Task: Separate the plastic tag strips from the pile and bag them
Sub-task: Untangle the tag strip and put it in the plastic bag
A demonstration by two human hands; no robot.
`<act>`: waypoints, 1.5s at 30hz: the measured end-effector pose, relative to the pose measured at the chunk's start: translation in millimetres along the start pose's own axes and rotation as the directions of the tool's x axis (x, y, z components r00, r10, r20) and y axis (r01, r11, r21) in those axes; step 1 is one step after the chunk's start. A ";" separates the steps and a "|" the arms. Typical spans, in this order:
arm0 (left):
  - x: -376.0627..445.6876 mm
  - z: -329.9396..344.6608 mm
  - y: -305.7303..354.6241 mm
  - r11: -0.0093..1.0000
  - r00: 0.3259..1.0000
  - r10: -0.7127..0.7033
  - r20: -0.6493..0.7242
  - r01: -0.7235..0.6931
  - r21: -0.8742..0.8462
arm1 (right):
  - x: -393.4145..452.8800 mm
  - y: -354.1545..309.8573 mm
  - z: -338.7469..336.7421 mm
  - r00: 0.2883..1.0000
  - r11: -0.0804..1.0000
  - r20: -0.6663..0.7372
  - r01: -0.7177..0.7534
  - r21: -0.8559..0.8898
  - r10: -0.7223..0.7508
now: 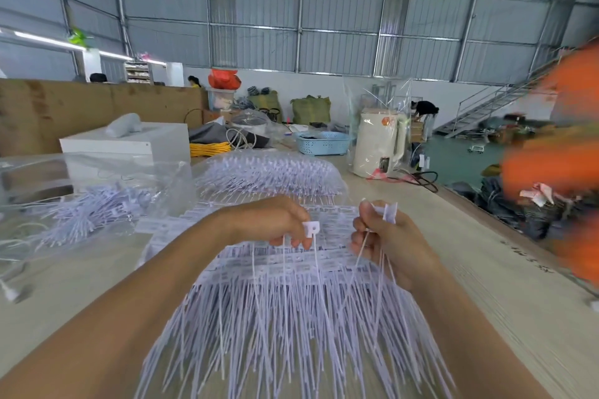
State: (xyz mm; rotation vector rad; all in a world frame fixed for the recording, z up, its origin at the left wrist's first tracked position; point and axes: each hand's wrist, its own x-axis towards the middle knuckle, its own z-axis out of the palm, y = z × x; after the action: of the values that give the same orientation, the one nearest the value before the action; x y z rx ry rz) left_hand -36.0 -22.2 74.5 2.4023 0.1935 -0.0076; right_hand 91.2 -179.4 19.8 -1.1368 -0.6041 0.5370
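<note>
While both hands are working above it, the desk (453, 256) is carrying the bulk of the job. Largest item: the pile (285, 311) of plastic tag strips is lying directly under the hands, heads in joined rows toward the far side, thin tails fanning toward the person. It is looking thick and mostly unseparated, so my judgement is that most of the work is remaining.

Beyond it, a second heap of strips (269, 176) is sitting under or inside clear film; whether this is finished output or fresh stock, cannot tell. To the left, a clear bag (97, 191) is holding loose, bundled tags (87, 214), which I am reading as the bagged portion so far: a modest amount.

The left hand (275, 223) is hovering over the pile's head rows, its fingers (296, 241) curled and pinching a single tag (311, 228) by its square head, tail hanging down to the pile. The right hand (385, 236) is gripping a small bunch of separated tags (389, 212), heads sticking up above the thumb, tails trailing down through the curled fingers.

Judged stage: mid-separation, collecting singles into the right-hand bunch; bagging of this bunch not yet done.
</note>
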 end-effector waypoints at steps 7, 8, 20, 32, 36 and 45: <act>5.5 3.9 -5.6 0.989 1.000 0.014 0.013 -0.016 0.150 | -10.8 2.6 19.8 0.987 0.994 0.160 0.006 -0.107 0.012; 6.5 4.4 -5.5 0.988 1.000 0.025 0.011 -0.027 0.155 | -11.8 5.4 23.6 0.985 0.990 0.170 0.013 -0.143 0.011; 21.1 12.4 -23.1 0.943 0.993 -0.024 -0.117 0.061 0.328 | -14.0 -7.5 29.9 0.995 0.999 0.103 0.013 0.035 -0.017; 1.6 24.1 -9.5 0.969 0.987 0.016 -0.158 -0.054 -0.243 | 4.1 -0.1 51.3 0.989 0.975 -0.112 -0.066 0.214 0.092; -19.6 32.9 0.5 0.923 0.995 -0.020 -0.101 -0.020 -0.385 | 10.6 2.0 79.7 0.974 0.998 -0.227 -0.007 0.058 0.020; -90.5 -11.3 -52.6 0.924 0.886 -0.259 -0.384 0.111 -0.366 | 19.8 34.6 180.1 0.995 0.999 -0.103 0.019 0.034 -0.015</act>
State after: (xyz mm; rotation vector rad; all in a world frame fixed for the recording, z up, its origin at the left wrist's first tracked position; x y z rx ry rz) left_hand -133.4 11.4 53.2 2.0054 0.5855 0.4345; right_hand -20.9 -34.9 44.2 -1.1178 -0.5134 0.4702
